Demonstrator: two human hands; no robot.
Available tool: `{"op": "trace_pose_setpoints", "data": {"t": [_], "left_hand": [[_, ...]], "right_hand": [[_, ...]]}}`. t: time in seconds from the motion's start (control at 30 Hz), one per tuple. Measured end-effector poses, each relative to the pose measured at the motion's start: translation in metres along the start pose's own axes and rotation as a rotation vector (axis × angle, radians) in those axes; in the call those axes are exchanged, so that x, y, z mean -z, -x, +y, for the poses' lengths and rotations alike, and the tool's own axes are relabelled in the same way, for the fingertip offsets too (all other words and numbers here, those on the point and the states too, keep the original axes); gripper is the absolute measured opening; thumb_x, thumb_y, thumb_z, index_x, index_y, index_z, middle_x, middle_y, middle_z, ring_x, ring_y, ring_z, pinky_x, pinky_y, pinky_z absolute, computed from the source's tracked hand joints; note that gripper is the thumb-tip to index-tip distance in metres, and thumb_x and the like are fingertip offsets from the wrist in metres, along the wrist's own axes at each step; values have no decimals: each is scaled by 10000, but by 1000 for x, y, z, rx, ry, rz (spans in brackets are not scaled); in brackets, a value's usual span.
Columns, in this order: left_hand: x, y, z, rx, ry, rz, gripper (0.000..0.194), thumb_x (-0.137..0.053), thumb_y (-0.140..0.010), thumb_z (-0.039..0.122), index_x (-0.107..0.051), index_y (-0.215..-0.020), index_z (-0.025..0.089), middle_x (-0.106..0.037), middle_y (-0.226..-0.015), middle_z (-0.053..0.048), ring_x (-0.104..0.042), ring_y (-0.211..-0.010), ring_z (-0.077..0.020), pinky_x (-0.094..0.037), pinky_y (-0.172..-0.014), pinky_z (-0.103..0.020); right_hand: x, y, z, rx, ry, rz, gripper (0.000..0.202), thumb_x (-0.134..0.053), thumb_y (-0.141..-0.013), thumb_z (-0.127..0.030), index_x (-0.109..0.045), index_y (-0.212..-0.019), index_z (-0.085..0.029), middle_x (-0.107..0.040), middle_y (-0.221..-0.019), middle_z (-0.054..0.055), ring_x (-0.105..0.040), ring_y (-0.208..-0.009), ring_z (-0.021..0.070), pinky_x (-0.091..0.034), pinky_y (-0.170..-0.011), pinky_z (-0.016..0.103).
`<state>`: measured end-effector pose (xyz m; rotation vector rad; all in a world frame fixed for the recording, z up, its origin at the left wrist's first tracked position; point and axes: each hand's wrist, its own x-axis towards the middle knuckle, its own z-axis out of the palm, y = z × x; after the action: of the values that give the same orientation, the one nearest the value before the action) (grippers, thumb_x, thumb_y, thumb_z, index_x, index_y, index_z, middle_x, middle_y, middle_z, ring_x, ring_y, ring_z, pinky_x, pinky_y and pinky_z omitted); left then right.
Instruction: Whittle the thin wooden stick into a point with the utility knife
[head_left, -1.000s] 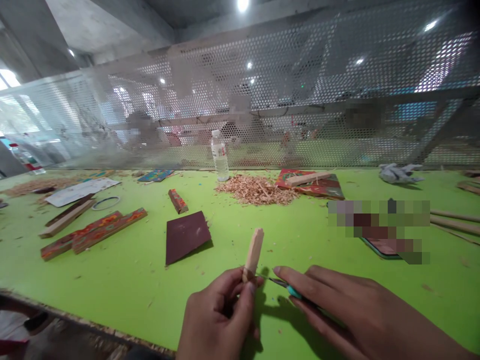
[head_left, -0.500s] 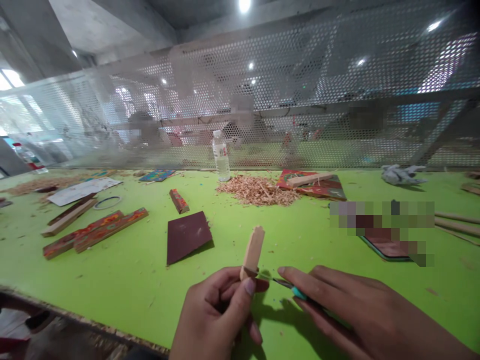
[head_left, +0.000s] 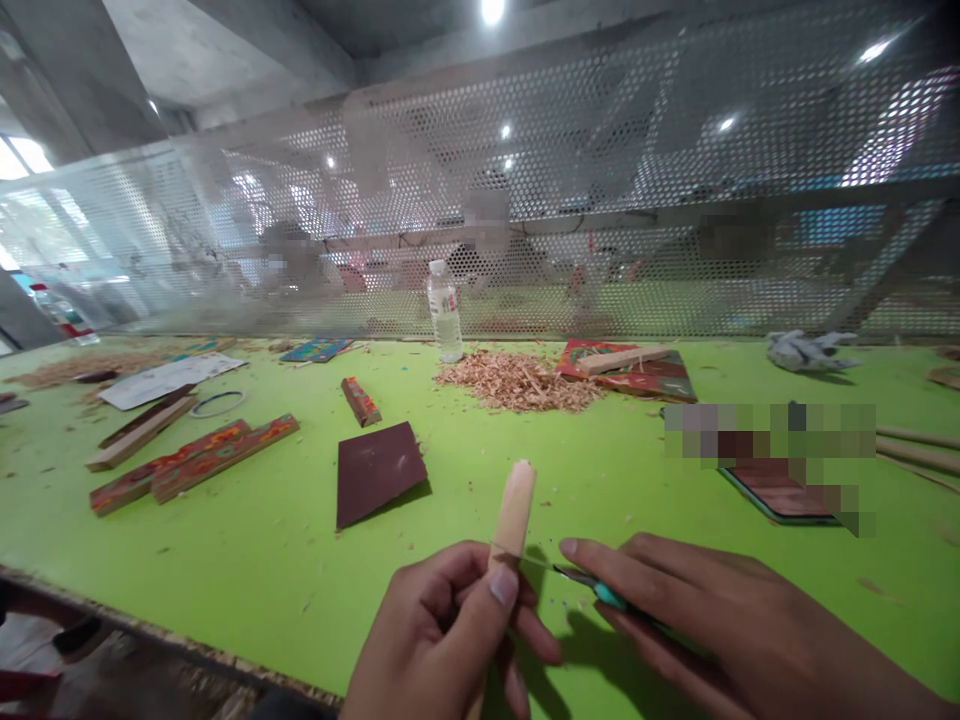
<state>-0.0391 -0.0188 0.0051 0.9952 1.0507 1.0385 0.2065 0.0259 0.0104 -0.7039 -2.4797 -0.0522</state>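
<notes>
My left hand grips a short pale wooden stick near its lower end and holds it upright above the green table. My right hand holds a small knife with a teal handle. Its thin blade points left at the base of the stick, just above my left thumb. The stick's top end looks rounded.
A dark sheet of sandpaper lies just beyond my hands. Farther back are a pile of wood shavings, a water bottle, painted wooden strips at the left, a tape ring and a perforated metal screen.
My left hand has turned the stick a little between its fingers and shifted it slightly right. The knife blade stays at the stick's base.
</notes>
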Motion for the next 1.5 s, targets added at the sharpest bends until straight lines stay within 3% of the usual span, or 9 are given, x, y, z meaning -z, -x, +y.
{"op": "trace_pose_setpoints", "data": {"t": [0.13, 0.33, 0.47, 0.57, 0.67, 0.9, 1.17, 1.33, 1.5], "left_hand": [[4, -3, 0, 53, 129, -70, 515, -891, -844, 641, -732, -797, 153, -813, -702, -59, -622, -469, -76, -450, -499, -161], [5, -7, 0, 56, 160, -69, 571, -908, -788, 691, -716, -781, 154, -780, -629, -45, -562, -407, -62, -402, -446, -149], [-2, -1, 3, 2, 57, 59, 580, -894, -791, 709, -719, -785, 156, -755, -657, -29, -568, -478, -72, -418, -511, -168], [-9, 3, 5, -5, -71, 183, 557, -861, -816, 703, -702, -759, 172, -579, -533, 49, -468, -463, -79, -348, -490, -187], [-12, 5, 7, -38, -179, 235, 480, -825, -853, 632, -713, -761, 174, -474, -568, 65, -392, -528, -96, -290, -509, -215], [-12, 4, 7, -52, -299, 197, 406, -738, -888, 566, -720, -812, 167, -459, -676, 33, -389, -647, -140, -285, -592, -261], [-6, 1, -12, -160, -531, 176, 375, -569, -997, 509, -692, -819, 202, -505, -671, 39, -439, -642, -149, -302, -611, -274], [-9, 2, -9, -188, -665, 183, 352, -565, -983, 462, -726, -819, 195, -468, -636, 59, -414, -604, -128, -292, -600, -269], [-13, 4, -5, -148, -598, 161, 362, -598, -956, 475, -771, -843, 177, -511, -638, 42, -435, -607, -135, -303, -596, -268]], "right_hand": [[1, -1, 0, 11, -6, 16, 408, -269, -1223, -314, -630, -1387, -214, -849, -920, 68, -833, -746, 186, -627, -621, 230], [0, -2, -1, 30, 4, 38, 375, -249, -1234, -328, -565, -1419, -249, -850, -918, 39, -833, -748, 157, -606, -606, 195], [-1, -1, 0, 22, 27, 24, 375, -238, -1232, -323, -545, -1436, -253, -862, -963, 57, -854, -822, 174, -610, -597, 202], [-2, 3, 1, 15, 31, 7, 376, -249, -1231, -323, -545, -1453, -252, -868, -1001, 65, -860, -858, 185, -626, -611, 214], [-2, 5, 2, 7, 34, 3, 380, -249, -1231, -332, -547, -1454, -261, -869, -1007, 63, -860, -851, 193, -633, -603, 227], [-1, 4, 5, -5, -9, -40, 411, -286, -1226, -346, -615, -1447, -239, -865, -1024, 82, -855, -833, 196, -639, -610, 225], [2, 3, 4, -11, -67, -67, 394, -375, -1207, -312, -689, -1426, -219, -838, -936, 69, -816, -722, 186, -641, -619, 233], [0, 5, 2, -11, -34, -85, 454, -275, -1223, -349, -661, -1430, -228, -832, -935, 65, -822, -730, 190, -643, -597, 246], [0, 4, 0, -16, -35, -66, 441, -279, -1227, -371, -655, -1415, -238, -822, -888, 37, -830, -749, 176, -661, -644, 234]]}}
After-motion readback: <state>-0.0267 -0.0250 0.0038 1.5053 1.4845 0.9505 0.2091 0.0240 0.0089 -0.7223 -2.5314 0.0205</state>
